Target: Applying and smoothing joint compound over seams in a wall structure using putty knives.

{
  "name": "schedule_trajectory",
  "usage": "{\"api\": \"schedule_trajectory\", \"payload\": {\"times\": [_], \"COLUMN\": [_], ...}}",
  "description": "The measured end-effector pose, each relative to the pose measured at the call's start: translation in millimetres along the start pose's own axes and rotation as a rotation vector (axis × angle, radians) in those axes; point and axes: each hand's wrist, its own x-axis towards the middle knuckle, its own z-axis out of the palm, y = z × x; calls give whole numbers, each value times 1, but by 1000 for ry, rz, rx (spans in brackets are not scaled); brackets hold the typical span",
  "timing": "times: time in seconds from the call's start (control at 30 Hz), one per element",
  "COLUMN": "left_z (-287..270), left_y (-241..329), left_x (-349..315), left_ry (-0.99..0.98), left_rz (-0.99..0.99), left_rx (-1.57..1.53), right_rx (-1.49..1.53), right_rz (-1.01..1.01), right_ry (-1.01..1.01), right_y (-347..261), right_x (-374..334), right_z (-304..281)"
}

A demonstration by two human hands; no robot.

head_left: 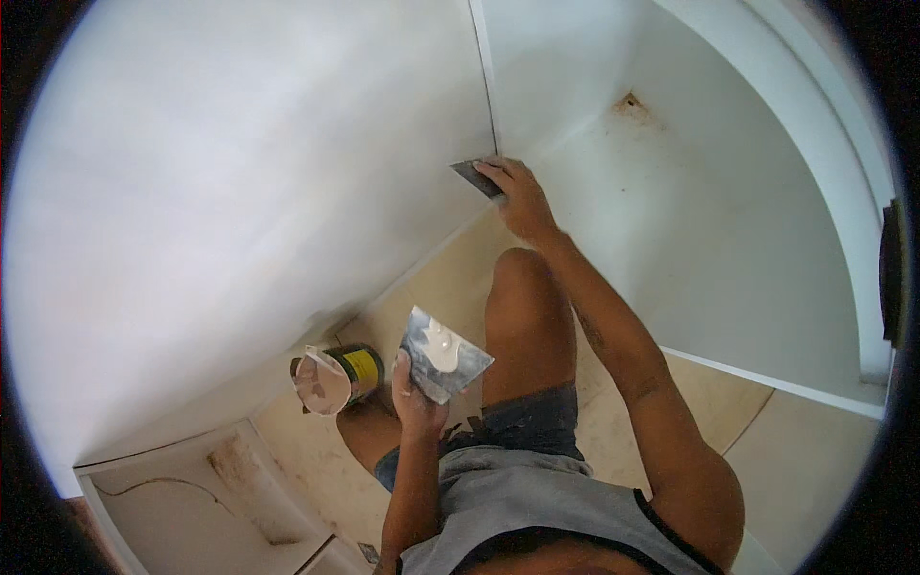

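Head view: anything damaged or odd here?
Yes: a brown patch around a dark spot mars the white surface beyond the right hand, and brown smears mark the pale recess at lower left, both contrasting with paler surroundings.

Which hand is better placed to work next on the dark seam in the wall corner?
Probably the right hand: it holds a flat scraper beside the lower end of the seam. The left hand is farther away, holding a plate with off-white paste.
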Motion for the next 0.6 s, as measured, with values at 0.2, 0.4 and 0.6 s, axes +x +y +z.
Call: {"api": "schedule_trajectory", "payload": {"times": [0.2, 0.4, 0.6], "left_z": [17, -6, -51], "left_y": [-2, 18, 13], "left_x": [-6, -36, -52], "left_ry": [-76, -222, -238], "left_rz": [-49, 198, 209], "left_rx": [-353, 76, 265], "right_rx": [566, 382, -14], "right_rz": [38, -127, -316], "right_ry": [-317, -191, 420], "right_y": [-144, -192, -148], "right_x": [-128, -143, 0], "right_z": [-57, -68, -109]}}
